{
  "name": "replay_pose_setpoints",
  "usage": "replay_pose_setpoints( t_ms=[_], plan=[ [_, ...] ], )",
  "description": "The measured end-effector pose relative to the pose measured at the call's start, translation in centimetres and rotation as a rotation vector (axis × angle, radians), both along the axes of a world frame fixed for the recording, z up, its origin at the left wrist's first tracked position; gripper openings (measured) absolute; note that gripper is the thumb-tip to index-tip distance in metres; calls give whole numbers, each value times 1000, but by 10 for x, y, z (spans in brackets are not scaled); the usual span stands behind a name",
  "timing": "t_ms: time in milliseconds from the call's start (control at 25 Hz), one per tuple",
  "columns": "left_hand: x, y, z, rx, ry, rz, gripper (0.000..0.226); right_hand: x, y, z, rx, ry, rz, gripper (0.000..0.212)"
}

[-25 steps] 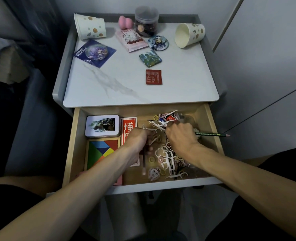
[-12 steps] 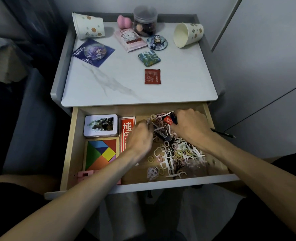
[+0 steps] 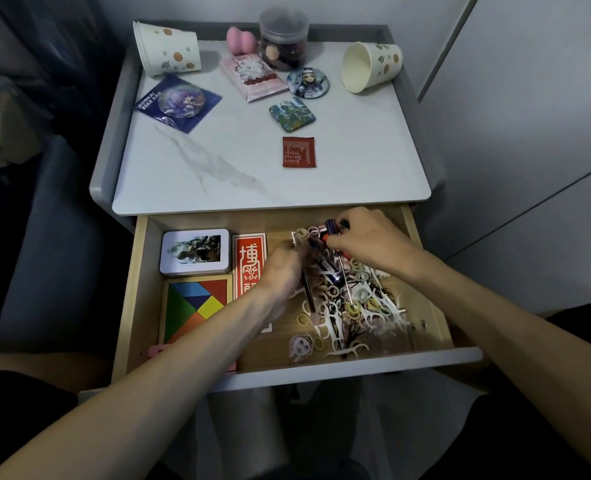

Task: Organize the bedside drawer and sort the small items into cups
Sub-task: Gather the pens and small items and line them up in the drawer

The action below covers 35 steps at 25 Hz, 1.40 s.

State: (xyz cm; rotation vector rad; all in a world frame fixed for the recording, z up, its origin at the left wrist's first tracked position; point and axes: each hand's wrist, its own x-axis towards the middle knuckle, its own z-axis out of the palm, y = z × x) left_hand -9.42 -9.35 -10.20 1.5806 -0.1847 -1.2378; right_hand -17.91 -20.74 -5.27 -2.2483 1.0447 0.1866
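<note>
Now, in the head view, your right hand [image 3: 370, 240] has left the middle of the pile [image 3: 356, 306] and gone to the back edge of the drawer [image 3: 349, 370], towards its back right corner. There its fingertips pinch a small bundle of pens [image 3: 329, 227], with blue and red barrels showing past the knuckles. The green pencil that lay across the drawer's right wall a second ago no longer shows there, and it is not clear whether it has joined the bundle. Your left hand [image 3: 282, 271] has kept to the pile's left margin, fingers curled round the upper end of a dark stick [image 3: 308, 296]. You seem to be drawing the long things out of the tangle first, and nothing has reached the left cup [image 3: 169, 50] or the right cup [image 3: 373, 65], which sit at the back corners of the nightstand top [image 3: 218, 174]. The dark stick's long axis runs back to front, its free end aimed at the drawer's front edge and slanted slightly right. The metal shaft [image 3: 345, 282] lies nearly parallel, tip towards the front edge. The pile fills the drawer's right half.
</note>
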Motion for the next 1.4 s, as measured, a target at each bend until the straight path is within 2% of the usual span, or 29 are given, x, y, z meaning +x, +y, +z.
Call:
replay_pose_setpoints(
  t_ms=[80,160,280,360,440,520,600,720,760,840,880,960,1120,1280,1400],
  plan=[
    [5,6,13,-15,24,114,21,3,5,8,68,-70,0,19],
    [13,18,29,-74,126,125,22,7,14,18,151,-163,21,19],
    [26,41,50,-169,187,26,27,13,29,33,334,-320,31,28],
    [37,58,62,-199,146,-74,34,15,38,39,457,-419,-13,27],
    [48,70,71,-175,70,-186,29,20,47,38,521,-481,-71,32],
    [56,78,75,-151,5,-243,18,26,57,38,549,-487,-88,36],
    [63,81,73,-156,-41,-252,10,33,63,35,549,-468,-85,29],
    [66,77,70,-144,-47,-192,14,43,60,29,546,-454,-205,13],
    [67,75,70,-118,-68,-160,10,45,57,26,553,-428,-242,15],
    [68,71,71,-64,-120,-88,2,47,55,20,557,-362,-270,37],
    [69,69,72,-62,-138,-58,5,46,56,19,559,-338,-251,42],
    [67,69,74,-97,-179,-4,13,42,60,21,596,-325,-134,40],
    [54,72,82,-151,-283,26,15,32,69,22,742,-276,102,14],
    [49,75,83,-136,-282,28,14,27,78,21,531,-307,279,22],
    [47,78,85,-134,-258,61,17,25,77,26,473,-340,233,24]
  ],
)
